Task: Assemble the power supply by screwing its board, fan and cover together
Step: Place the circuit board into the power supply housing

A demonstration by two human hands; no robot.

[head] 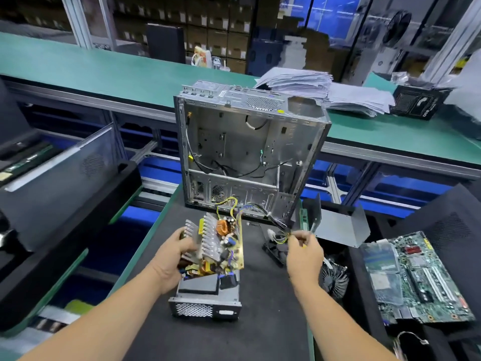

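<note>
While the left hand (173,252) grips the board (221,243), the right hand (303,247) apparently pinches its wires (279,230).

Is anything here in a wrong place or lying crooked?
Nothing looks damaged. The power supply board is tilted in the left hand, above its metal housing, not seated. The right hand pinches its wire bundle.
</note>
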